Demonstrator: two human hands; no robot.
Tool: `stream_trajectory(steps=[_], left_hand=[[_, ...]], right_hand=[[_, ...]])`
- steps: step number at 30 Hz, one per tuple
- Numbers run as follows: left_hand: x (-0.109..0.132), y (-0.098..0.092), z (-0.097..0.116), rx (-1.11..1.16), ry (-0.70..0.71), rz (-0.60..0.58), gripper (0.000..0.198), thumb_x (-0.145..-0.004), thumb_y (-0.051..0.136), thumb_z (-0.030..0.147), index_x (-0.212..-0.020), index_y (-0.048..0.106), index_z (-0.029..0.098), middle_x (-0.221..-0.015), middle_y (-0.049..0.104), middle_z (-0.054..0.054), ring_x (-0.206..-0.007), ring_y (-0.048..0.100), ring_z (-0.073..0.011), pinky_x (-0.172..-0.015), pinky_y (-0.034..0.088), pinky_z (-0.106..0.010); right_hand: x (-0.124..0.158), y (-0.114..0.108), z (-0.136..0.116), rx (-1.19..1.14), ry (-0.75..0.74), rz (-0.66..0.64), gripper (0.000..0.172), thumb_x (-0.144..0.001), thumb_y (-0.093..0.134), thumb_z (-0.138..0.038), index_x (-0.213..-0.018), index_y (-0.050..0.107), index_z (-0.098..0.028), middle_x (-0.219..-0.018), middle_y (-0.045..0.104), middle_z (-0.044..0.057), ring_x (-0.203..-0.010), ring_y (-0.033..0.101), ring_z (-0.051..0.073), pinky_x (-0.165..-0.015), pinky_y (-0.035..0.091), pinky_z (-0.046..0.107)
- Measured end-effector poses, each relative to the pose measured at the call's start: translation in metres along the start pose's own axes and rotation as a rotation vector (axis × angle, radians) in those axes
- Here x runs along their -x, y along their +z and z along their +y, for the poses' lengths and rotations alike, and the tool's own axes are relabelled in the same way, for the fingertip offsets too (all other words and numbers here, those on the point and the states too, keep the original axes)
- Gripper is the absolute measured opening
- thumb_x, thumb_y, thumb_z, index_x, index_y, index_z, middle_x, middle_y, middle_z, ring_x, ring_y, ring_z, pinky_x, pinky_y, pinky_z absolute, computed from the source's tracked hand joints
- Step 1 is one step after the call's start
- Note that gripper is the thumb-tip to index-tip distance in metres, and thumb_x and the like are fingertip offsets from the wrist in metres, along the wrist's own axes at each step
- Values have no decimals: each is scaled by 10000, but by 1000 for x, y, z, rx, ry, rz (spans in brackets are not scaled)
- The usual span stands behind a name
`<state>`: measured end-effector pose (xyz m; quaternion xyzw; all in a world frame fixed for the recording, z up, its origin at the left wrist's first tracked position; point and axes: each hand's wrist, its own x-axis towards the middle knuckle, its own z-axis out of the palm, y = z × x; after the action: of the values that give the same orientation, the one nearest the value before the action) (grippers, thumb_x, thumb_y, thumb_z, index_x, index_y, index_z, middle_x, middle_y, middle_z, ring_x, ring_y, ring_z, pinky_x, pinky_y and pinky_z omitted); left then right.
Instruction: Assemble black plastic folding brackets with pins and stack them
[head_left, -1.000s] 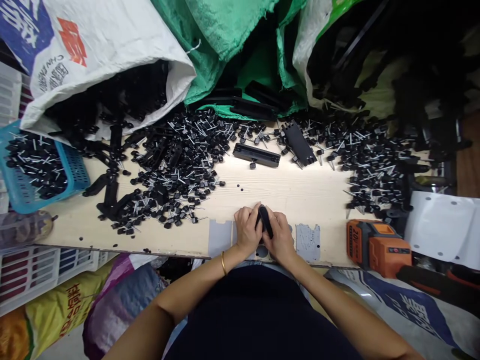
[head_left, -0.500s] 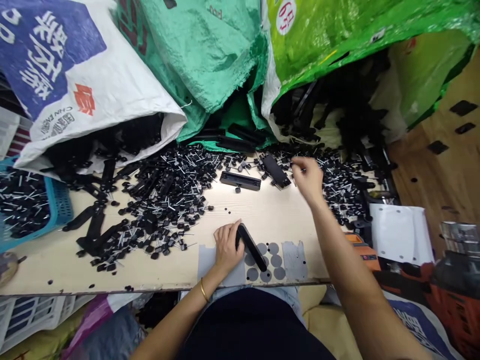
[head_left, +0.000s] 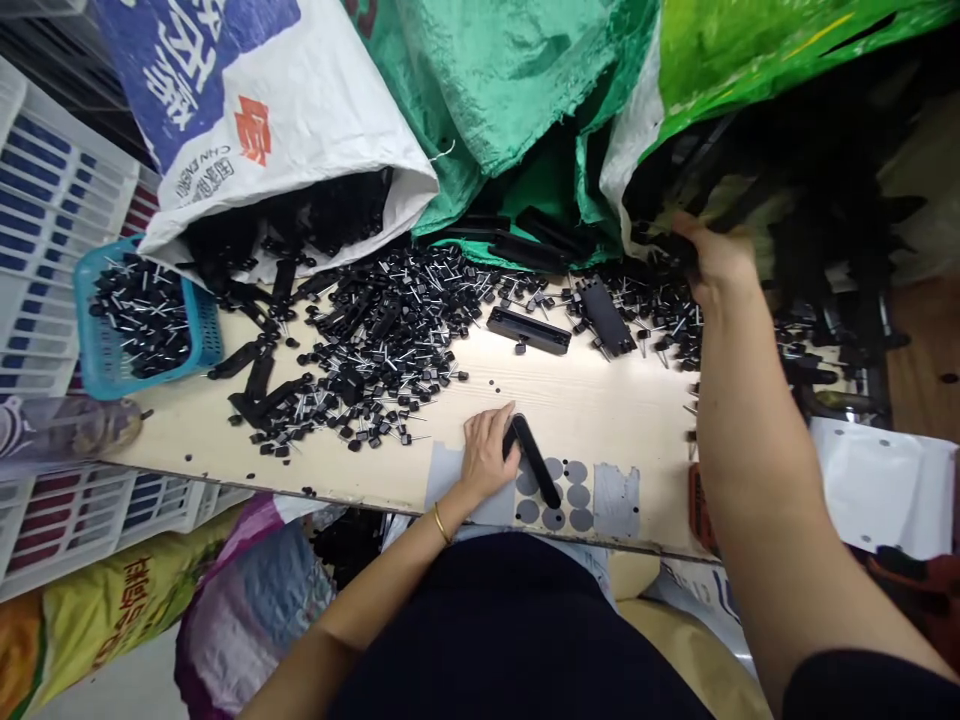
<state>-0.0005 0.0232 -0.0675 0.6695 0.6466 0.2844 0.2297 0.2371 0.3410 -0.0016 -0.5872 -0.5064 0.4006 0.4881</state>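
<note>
My left hand point(head_left: 487, 455) rests on the near edge of the wooden table point(head_left: 600, 400) and grips one end of a long black plastic bar point(head_left: 534, 462), which lies over grey round pads. My right hand point(head_left: 712, 255) is stretched far back to the right, at the mouth of a green and white sack point(head_left: 720, 60) full of black parts. Its fingers curl down into the dark parts there; what they hold, if anything, is hidden. A wide heap of black-headed metal pins point(head_left: 382, 340) covers the table's back half.
A blue basket point(head_left: 124, 330) of pins stands at the left. A white sack point(head_left: 285, 130) spills black pieces beside it. Two black bars point(head_left: 529, 330) point(head_left: 606, 315) lie mid-table. An orange tool point(head_left: 699, 505) sits behind my right arm. White crates point(head_left: 52, 220) stand at the left.
My right hand left the bar, reached out over the pins and has gone further back to the sack's mouth. The left hand stays on the bar. My view has shifted.
</note>
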Motion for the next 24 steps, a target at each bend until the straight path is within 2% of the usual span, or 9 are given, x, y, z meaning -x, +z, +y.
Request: stream_trajectory(steps=[2,3,5,9,11,13,15,18,24], left_hand=[[-1,-4,-1,24,4,14,651,-775,528,173,-1389,309,167,-1120,484,-116,-1079,462,-245,-962,340,-406],[-3,-7,-1,27,16,11,690,-762,538,173,-1403,281,174,-1151,460,-121,-1116,443,-253,-978,330,-414],[-8,-14,-2,9,52,-29,741,-745,558,187,-1418,249,192,-1216,419,-129,-1174,406,-270,-1005,304,-432],[-17,-24,-5,-49,61,-183,669,-740,614,264,-1358,369,193,-1225,438,-119,-1154,416,-282,-980,317,-434],[-18,-21,-5,-53,36,-213,556,-765,606,275,-1294,453,204,-1182,478,-97,-1115,440,-267,-942,339,-415],[-17,-16,-5,-57,23,-184,462,-804,576,261,-1258,495,225,-1155,506,-76,-1089,454,-248,-919,345,-398],[-14,-11,-4,-67,18,-136,429,-835,553,252,-1261,500,236,-1147,525,-65,-1072,460,-236,-909,340,-389],[-13,-8,-3,-64,32,-109,396,-862,544,268,-1255,504,232,-1139,543,-58,-1059,466,-225,-904,335,-378],[-16,-11,0,-72,37,-115,301,-890,518,274,-1185,541,219,-1068,576,-51,-1003,494,-215,-854,335,-367]], right_hand=[[52,-13,-9,-75,165,98,182,-771,650,-243,-750,492,-157,-592,537,-53,-488,487,45,-488,377,230],[80,-20,-12,-129,245,133,221,-756,667,-215,-680,461,-183,-511,465,-89,-425,437,40,-446,357,217],[135,-32,-15,-190,340,79,294,-709,710,-218,-606,435,-201,-464,435,-92,-378,420,57,-382,355,211],[226,-37,-11,-287,443,79,337,-596,777,-364,-582,491,-187,-515,495,-62,-436,484,80,-391,421,211],[260,-23,-10,-260,422,24,284,-632,743,-393,-640,553,-183,-657,602,-15,-581,576,105,-494,479,220],[290,1,-10,-154,376,-99,246,-702,674,-414,-705,588,-184,-929,671,54,-830,633,164,-656,517,272],[313,29,-9,36,285,-198,248,-710,646,-415,-796,606,-186,-1036,659,85,-959,617,221,-799,497,351],[331,58,-5,333,161,-289,340,-689,608,-348,-982,594,-177,-965,660,91,-913,616,253,-811,472,390],[326,59,-3,630,153,-382,150,-717,488,-280,-842,532,-208,-694,615,38,-643,585,212,-609,428,299]])
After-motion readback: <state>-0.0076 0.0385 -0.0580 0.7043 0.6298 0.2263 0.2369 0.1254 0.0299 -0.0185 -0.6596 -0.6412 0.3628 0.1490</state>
